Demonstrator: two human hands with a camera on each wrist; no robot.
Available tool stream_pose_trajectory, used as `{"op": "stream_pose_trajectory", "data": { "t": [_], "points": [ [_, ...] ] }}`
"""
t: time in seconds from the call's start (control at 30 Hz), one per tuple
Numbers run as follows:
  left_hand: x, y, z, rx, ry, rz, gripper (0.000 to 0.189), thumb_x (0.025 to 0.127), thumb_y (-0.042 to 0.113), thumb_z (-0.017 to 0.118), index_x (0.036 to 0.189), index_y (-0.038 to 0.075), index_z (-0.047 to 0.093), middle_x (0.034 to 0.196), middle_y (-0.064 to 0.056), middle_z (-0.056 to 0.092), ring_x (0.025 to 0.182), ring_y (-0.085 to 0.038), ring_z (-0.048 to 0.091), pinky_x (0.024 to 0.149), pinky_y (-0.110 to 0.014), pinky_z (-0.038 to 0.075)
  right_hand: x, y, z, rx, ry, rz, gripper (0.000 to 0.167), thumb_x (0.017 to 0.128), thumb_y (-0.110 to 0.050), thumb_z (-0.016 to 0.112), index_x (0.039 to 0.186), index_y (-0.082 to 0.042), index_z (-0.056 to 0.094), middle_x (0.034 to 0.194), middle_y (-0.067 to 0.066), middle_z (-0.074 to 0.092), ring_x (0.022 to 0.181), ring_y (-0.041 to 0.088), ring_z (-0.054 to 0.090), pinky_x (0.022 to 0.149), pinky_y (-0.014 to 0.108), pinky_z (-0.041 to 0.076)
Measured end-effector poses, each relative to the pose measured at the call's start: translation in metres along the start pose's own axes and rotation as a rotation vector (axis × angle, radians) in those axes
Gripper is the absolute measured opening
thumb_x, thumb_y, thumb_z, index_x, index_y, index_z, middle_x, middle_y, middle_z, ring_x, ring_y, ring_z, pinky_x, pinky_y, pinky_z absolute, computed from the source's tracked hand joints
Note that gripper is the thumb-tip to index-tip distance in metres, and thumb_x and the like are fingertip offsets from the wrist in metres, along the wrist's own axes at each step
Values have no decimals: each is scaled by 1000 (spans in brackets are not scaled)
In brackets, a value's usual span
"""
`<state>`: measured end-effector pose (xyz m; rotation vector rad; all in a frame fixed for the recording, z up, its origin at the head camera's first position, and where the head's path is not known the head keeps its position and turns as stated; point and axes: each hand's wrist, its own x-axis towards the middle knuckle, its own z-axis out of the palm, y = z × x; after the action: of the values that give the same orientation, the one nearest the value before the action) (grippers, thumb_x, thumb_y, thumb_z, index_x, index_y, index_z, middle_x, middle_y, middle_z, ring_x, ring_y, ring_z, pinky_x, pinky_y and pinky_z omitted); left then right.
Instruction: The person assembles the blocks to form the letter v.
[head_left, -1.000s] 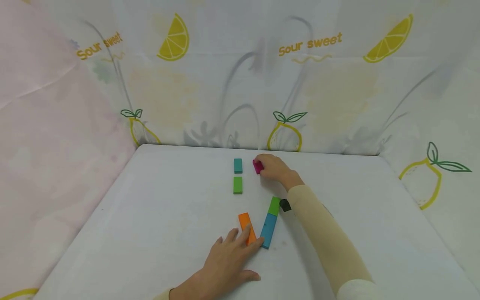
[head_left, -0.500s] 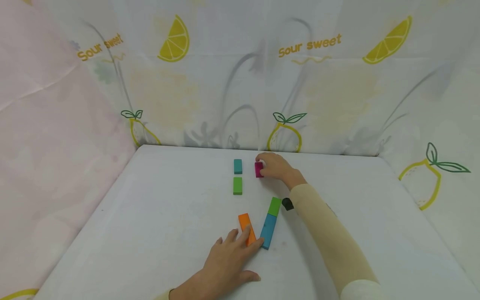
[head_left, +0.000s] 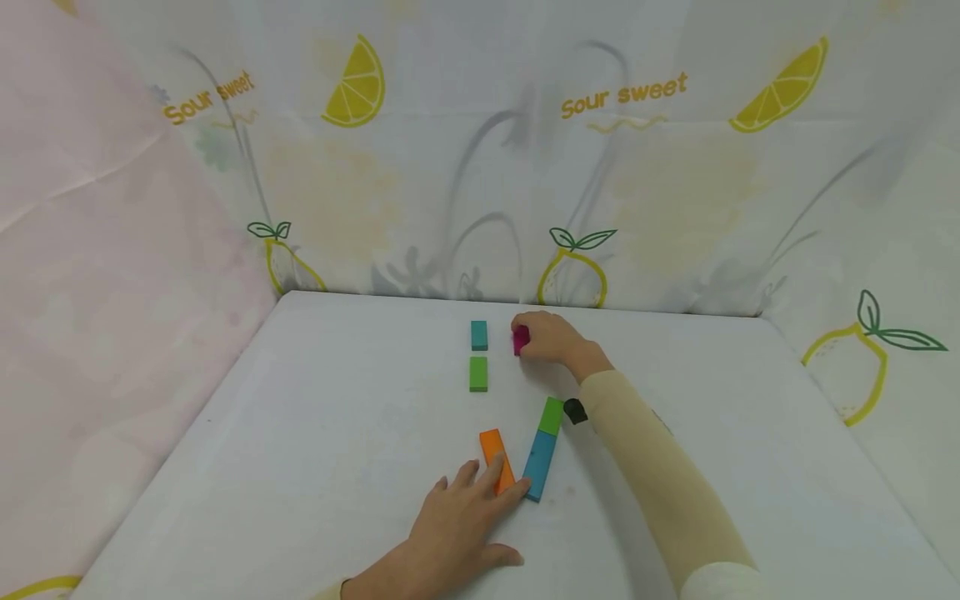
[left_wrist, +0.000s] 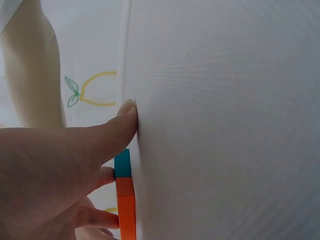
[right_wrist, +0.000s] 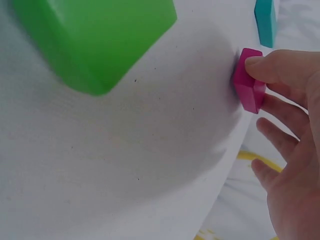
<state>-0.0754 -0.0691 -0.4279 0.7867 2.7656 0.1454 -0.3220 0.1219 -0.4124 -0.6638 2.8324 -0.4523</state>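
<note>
My right hand [head_left: 551, 337] pinches a magenta block [right_wrist: 247, 82] between thumb and fingers, low over the far part of the white table. To its left lie a teal block [head_left: 479, 335] and, nearer me, a green block [head_left: 478, 374]. My left hand [head_left: 453, 525] is spread at the near side, one fingertip on an orange block [head_left: 492, 450] and the index fingertip at the near end of a long blue block [head_left: 540, 467]. A second green block [head_left: 551, 415] sits end to end with the blue one. Orange and blue slant toward each other at their near ends.
A small black object [head_left: 575, 411] shows beside my right sleeve [head_left: 660, 475]. The white table [head_left: 300, 433] ends at a cloth backdrop [head_left: 450, 167] printed with lemons, and a pinkish cloth [head_left: 112, 275] hangs on the left.
My right hand has brought the magenta block slightly toward me and turned it from slanted to nearly straight. The left hand and the other blocks have stayed put.
</note>
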Motion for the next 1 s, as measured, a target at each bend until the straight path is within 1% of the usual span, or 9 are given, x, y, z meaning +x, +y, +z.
{"op": "stream_pose_trajectory", "data": {
  "t": [0.3, 0.53, 0.7, 1.0],
  "points": [
    [-1, 0, 1, 29, 33, 6, 81, 77, 75, 62, 149, 48, 37, 157, -1, 40, 132, -34, 48, 90, -57, 54, -7, 0, -8, -4, 13, 3, 39, 86, -15, 59, 126, -13, 60, 122, 8, 63, 108, 26, 54, 97, 42, 50],
    [1, 0, 0, 19, 7, -1, 81, 77, 74, 62, 149, 48, 36, 158, -1, 40, 133, -35, 47, 93, -58, 53, -12, 6, -12, -41, 9, 21, 34, 88, -20, 60, 122, -13, 61, 118, 7, 64, 106, 24, 55, 93, 40, 51],
    [1, 1, -1, 21, 10, 1, 81, 77, 74, 63, 149, 48, 37, 157, -1, 40, 132, -35, 48, 92, -58, 53, -16, 12, -13, -59, 20, 23, 30, 89, -21, 62, 118, -13, 63, 113, 6, 65, 103, 23, 55, 90, 39, 52],
    [0, 1, 0, 16, 24, 5, 81, 77, 73, 64, 149, 47, 38, 156, -1, 42, 132, -35, 49, 91, -58, 53, -25, 16, -20, -76, 35, -34, 23, 87, -18, 64, 110, -11, 65, 102, 5, 66, 94, 23, 56, 84, 37, 51]
  ]
}}
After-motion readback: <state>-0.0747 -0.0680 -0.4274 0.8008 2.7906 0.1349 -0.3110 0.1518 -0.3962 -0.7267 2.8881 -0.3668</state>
